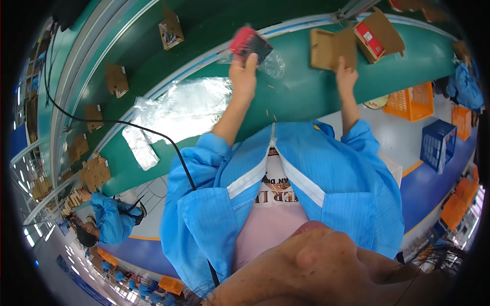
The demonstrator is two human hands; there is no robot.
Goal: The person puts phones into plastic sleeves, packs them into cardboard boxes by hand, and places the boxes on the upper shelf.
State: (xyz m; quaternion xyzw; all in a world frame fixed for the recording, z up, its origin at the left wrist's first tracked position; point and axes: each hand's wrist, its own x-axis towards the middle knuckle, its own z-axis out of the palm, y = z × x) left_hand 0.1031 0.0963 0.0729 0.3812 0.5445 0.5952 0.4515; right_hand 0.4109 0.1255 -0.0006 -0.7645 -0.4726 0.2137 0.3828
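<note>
My left hand [243,79] is raised over the green bench, its fingers closed round a flat red and black item [250,45]. Clear plastic film [274,65] hangs beside that item; its exact kind is not plain. Farther right, my right hand [347,79] grips the near edge of an open brown cardboard box [326,49], a finger lying against its side. Touching that box on the right stands another open cardboard box [390,38] with a red packet [369,40] in it. Left of my left hand, a pile of clear plastic bags [186,107] lies on the bench.
Cardboard boxes [117,80] line the green belt beyond the metal rail. A black cable [143,127] crosses at the left. Orange crates [410,102] and a blue crate [438,145] stand at the right. A co-worker in blue [112,219] is at the lower left.
</note>
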